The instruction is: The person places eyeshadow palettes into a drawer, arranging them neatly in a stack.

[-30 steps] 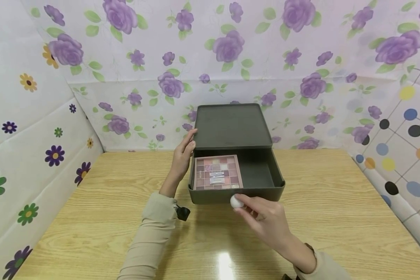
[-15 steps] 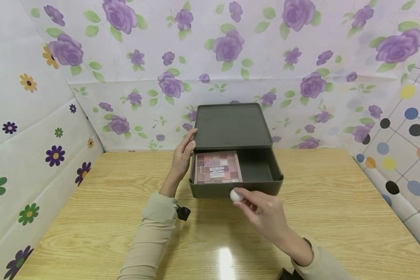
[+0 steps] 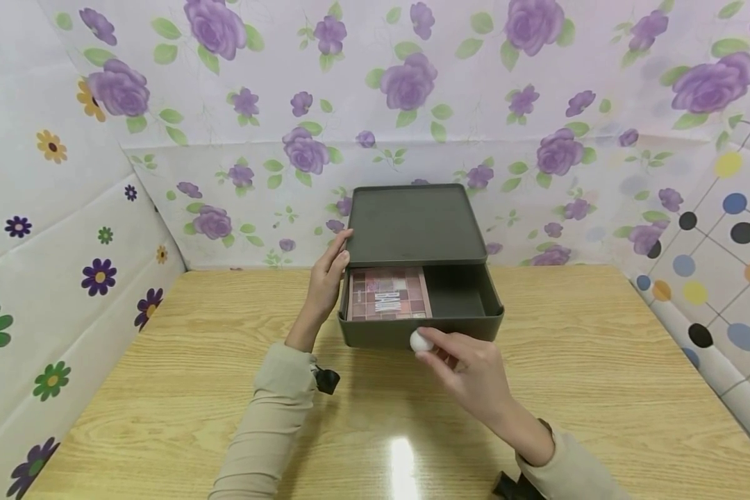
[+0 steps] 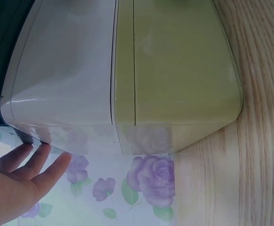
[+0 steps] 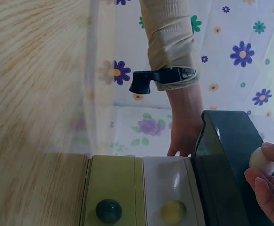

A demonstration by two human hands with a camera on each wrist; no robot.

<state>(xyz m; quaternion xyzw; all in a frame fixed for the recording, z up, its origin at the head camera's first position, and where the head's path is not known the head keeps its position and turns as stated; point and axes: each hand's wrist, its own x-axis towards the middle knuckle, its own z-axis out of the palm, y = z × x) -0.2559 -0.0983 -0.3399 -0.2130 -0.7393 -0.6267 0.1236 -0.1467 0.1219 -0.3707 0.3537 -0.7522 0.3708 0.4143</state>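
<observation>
A small drawer cabinet with a dark green top (image 3: 415,226) stands on the table. Its dark green top drawer (image 3: 362,335) is pulled part way out, and an eyeshadow palette (image 3: 389,295) lies flat in that drawer's left half. My right hand (image 3: 475,375) pinches the drawer's round white knob (image 3: 420,340) between thumb and fingers; the right wrist view shows the same pinch on the knob (image 5: 260,161). My left hand (image 3: 323,288) rests its fingers against the cabinet's left side. In the left wrist view, the fingertips of this hand (image 4: 26,181) touch the side with fingers extended.
Below the top drawer are a white drawer with a yellow knob (image 5: 173,212) and a yellow-green drawer with a dark knob (image 5: 108,211). Wood-grain tabletop (image 3: 194,375) surrounds the cabinet. A flowered cloth (image 3: 362,83) hangs close behind.
The top drawer has slid inward, away from me, with the palette in it. My right hand has moved forward with the knob, while the left hand has stayed in place.
</observation>
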